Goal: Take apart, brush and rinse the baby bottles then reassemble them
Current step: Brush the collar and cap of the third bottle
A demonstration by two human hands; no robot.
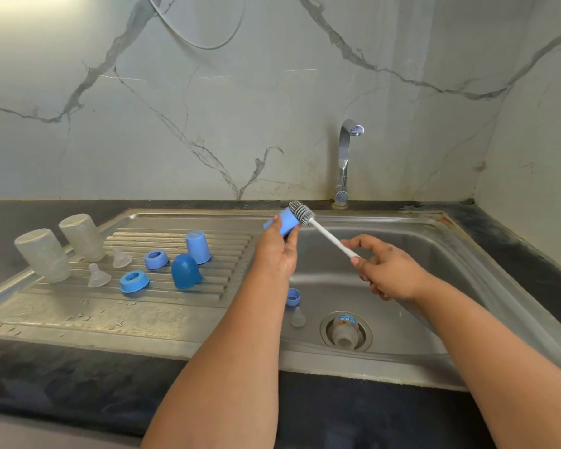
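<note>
Brushing step: left hand (277, 251) gripping blue cap (284, 223) above sink (402, 254), right hand (382, 270) pinching brush (318, 226); next, probably working bristles inside.

The single head view looked forward and down from close above the sink (434, 241), facing the far marble wall (272, 92).

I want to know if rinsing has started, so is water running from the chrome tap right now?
No, the chrome tap shows no stream, and the steel sink basin below its spout has no falling water.
</note>
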